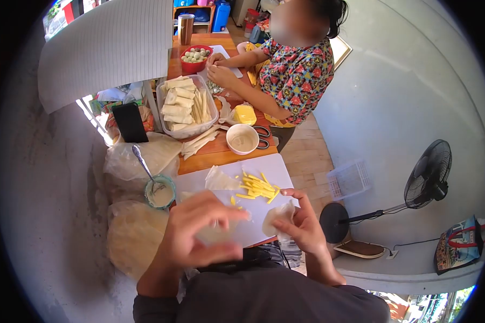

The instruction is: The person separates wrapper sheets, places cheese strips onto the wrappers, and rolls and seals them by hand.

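Observation:
My right hand [302, 223] pinches a thin, pale wrapper [278, 218] over the right edge of a white cutting board [275, 164]. Blurred by motion, my left hand [199, 229] is raised over the board's lower left with thumb and fingers apart, and nothing shows between them. On the board lies a pile of yellow strips [258, 187], with a whitish translucent wrapper [221, 178] to its left. A small bowl of white paste [160, 191] with a spoon [141, 161] in it stands left of the board.
Beyond the board are a white bowl [242, 139], scissors [263, 138], a tub of rolls [187, 129] and a red bowl [195, 59]. A co-worker [302, 70] works at the table's far right. Plastic bags [137, 237] lie left; a fan [428, 175] stands right.

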A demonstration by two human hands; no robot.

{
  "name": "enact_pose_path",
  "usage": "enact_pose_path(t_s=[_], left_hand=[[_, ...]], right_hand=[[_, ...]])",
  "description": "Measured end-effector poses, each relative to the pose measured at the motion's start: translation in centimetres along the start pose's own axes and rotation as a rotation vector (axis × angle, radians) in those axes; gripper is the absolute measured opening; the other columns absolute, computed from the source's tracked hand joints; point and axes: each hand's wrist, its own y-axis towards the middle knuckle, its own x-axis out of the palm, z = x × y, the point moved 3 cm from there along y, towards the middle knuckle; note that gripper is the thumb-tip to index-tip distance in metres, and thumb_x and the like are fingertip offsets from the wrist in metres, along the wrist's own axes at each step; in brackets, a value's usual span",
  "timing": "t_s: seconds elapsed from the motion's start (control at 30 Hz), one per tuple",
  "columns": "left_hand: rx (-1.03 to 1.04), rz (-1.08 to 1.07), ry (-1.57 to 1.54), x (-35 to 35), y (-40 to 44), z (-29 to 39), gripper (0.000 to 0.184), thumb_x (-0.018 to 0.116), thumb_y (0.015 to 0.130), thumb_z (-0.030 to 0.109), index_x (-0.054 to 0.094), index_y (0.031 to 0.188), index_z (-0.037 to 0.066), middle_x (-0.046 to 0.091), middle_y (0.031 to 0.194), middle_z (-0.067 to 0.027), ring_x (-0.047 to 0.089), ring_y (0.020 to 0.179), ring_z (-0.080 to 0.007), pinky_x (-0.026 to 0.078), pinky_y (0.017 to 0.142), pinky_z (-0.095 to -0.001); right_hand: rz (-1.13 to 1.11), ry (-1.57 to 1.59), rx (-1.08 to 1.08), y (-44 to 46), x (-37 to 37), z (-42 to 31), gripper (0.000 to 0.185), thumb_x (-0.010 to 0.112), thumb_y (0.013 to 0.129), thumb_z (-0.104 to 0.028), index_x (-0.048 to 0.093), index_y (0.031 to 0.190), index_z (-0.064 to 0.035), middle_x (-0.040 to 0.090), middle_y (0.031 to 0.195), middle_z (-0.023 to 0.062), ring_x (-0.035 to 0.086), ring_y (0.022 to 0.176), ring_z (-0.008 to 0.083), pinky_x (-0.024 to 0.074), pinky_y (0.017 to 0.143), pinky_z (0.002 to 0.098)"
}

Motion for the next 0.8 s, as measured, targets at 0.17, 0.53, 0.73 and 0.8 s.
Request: enact_pose_path(t_s=[0.17, 0.53, 0.73, 0.8], left_hand=[[-0.271, -0.041, -0.063, 3.3, -3.7, -7.0, 0.077, 0.087, 0.072, 0.032, 0.053, 0.136, 0.005, 0.068, 0.111, -0.0123, 0.063, 0.106, -0.0242, 0.050, 0.088, -0.0333], [-0.551, -0.093, -0.213, 3.9, -5.0, -7.8, 0.020, 0.079, 0.082, 0.021, 0.073, 0.084, 0.002, 0.070, 0.074, -0.0066, 0.060, 0.067, -0.0117, 0.047, 0.066, -0.0270], [-0.516, -0.041, -0.061, 3.9, -4.8, -7.9, 0.018, 0.078, 0.083, 0.019, 0.073, 0.085, 0.002, 0.070, 0.073, -0.0077, 0.061, 0.064, -0.0135, 0.047, 0.064, -0.0274], [-0.517, -0.039, -0.044, 3.9, -4.8, -7.8, 0.017, 0.077, 0.084, 0.018, 0.073, 0.085, 0.002, 0.070, 0.072, -0.0077, 0.061, 0.063, -0.0133, 0.047, 0.063, -0.0273]], right_hand=[[-0.261, -0.337, 0.012, 1.1, 3.3, -0.4, 0.063, 0.067, 0.089, 0.004, 0.036, 0.142, -0.0080, 0.069, 0.099, 0.0103, 0.065, 0.094, 0.0127, 0.0503, 0.079, 0.0261], [-0.234, -0.633, -0.117, 1.9, 4.3, -0.7, 0.064, 0.074, 0.086, -0.006, 0.043, 0.141, -0.0114, 0.055, 0.069, 0.0019, 0.045, 0.059, 0.0080, 0.0328, 0.054, 0.0255], [-0.185, -0.646, -0.186, 2.1, 3.9, -0.6, 0.062, 0.075, 0.085, -0.006, 0.045, 0.138, -0.0096, 0.064, 0.073, 0.0019, 0.052, 0.061, 0.0064, 0.0353, 0.056, 0.0234], [-0.171, -0.636, -0.200, 2.2, 3.7, -0.4, 0.062, 0.075, 0.084, -0.006, 0.045, 0.138, -0.0090, 0.066, 0.074, 0.0025, 0.056, 0.063, 0.0065, 0.0378, 0.057, 0.0229]])
